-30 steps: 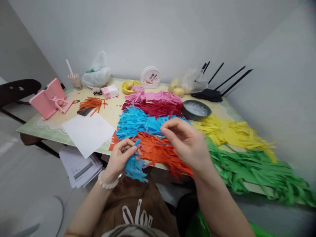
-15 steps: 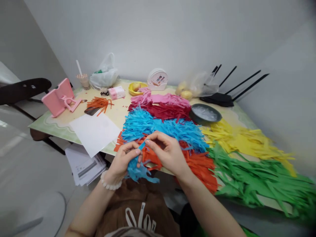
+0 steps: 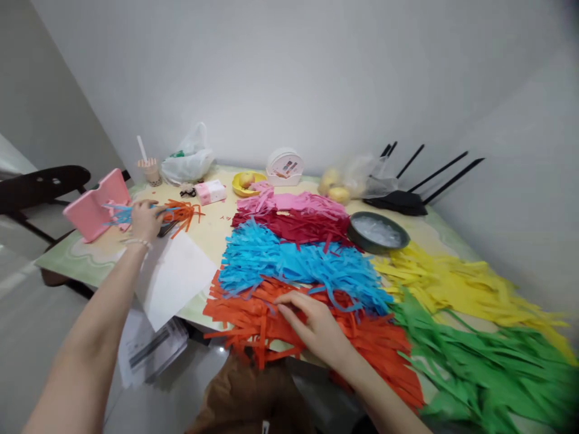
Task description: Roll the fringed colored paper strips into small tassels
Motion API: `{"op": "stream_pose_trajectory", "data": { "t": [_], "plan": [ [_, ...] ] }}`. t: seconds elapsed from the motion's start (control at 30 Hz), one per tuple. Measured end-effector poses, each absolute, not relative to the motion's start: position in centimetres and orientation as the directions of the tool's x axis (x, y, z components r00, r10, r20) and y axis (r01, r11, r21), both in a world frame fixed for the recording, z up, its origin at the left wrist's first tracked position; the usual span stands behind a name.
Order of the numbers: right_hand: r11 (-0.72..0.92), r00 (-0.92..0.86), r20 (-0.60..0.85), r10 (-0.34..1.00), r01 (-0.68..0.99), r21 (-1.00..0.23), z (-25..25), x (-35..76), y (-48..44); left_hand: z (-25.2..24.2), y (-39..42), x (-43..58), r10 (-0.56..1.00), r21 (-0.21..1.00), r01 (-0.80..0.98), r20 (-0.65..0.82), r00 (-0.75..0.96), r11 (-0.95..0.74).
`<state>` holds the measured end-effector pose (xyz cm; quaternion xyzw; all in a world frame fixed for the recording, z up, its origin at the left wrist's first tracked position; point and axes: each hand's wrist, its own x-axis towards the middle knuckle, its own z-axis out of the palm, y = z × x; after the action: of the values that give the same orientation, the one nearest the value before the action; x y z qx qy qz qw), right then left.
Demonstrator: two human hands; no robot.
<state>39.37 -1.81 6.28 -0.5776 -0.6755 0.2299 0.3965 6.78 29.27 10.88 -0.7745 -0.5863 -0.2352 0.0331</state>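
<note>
Stretched out to the far left of the table, my left hand (image 3: pixel 147 220) is closed on a blue paper tassel (image 3: pixel 118 214). Its strips spread out in front of the pink stand (image 3: pixel 97 205). An orange paper tassel (image 3: pixel 181 212) lies just right of that hand, on a dark phone-like thing (image 3: pixel 168 229). My right hand (image 3: pixel 319 325) hovers low over the orange fringed paper (image 3: pixel 244 307) at the near edge, thumb and forefinger slightly apart, with nothing visible between them. Behind it lies the blue fringed paper (image 3: pixel 298 260).
Crimson (image 3: pixel 289 228) and pink (image 3: pixel 312 205) fringed paper lie farther back, yellow (image 3: pixel 456 283) and green (image 3: pixel 488 361) to the right. A dark bowl (image 3: pixel 379 232), a white sheet (image 3: pixel 178 277), a drink cup (image 3: pixel 151 172), a plastic bag (image 3: pixel 187 164) and a yellow fruit dish (image 3: pixel 239 188) stand around.
My left hand has carried the blue tassel from in front of my body to the far left, beside the orange tassel. My right hand has let go of it and lowered toward the orange fringe.
</note>
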Motion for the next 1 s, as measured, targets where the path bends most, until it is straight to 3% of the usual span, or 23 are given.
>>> {"op": "stream_pose_trajectory", "data": {
  "t": [0.13,0.27,0.4,0.5,0.6,0.67,0.83,1.0],
  "plan": [
    [0.176,0.065,0.343,0.937,0.759,-0.627,7.6,44.8,0.2,7.5,32.3,10.8,0.895,0.147,0.92,0.329,0.301,-0.364],
    [0.079,0.12,0.378,0.918,0.88,-0.469,9.6,51.0,4.0,7.4,32.9,11.3,0.876,0.061,0.908,0.295,0.381,-0.415],
    [-0.029,0.078,0.187,0.979,0.968,-0.251,9.9,53.3,10.2,10.3,32.3,13.8,0.833,-0.013,0.892,0.353,0.427,-0.452],
    [-0.038,0.049,0.053,0.997,0.98,-0.193,8.4,53.3,14.6,11.8,30.6,20.6,0.76,-0.012,0.822,0.371,0.533,-0.57],
    [-0.056,0.048,-0.053,0.997,0.988,-0.143,6.4,53.7,17.0,11.0,27.9,30.0,0.499,0.127,0.482,0.212,0.84,-0.867],
    [-0.083,0.073,-0.108,0.991,0.993,-0.088,5.5,54.5,17.0,9.2,26.1,35.4,0.36,0.166,0.349,0.044,0.932,-0.922],
    [-0.168,0.174,-0.164,0.971,0.985,0.048,5.2,57.4,14.0,4.1,24.9,40.7,0.412,0.092,0.423,-0.116,0.904,-0.901],
    [-0.215,0.23,-0.168,0.959,0.971,0.104,5.3,59.1,11.6,3.8,26.5,40.5,0.445,0.072,0.463,-0.178,0.878,-0.884]
  ]
}}
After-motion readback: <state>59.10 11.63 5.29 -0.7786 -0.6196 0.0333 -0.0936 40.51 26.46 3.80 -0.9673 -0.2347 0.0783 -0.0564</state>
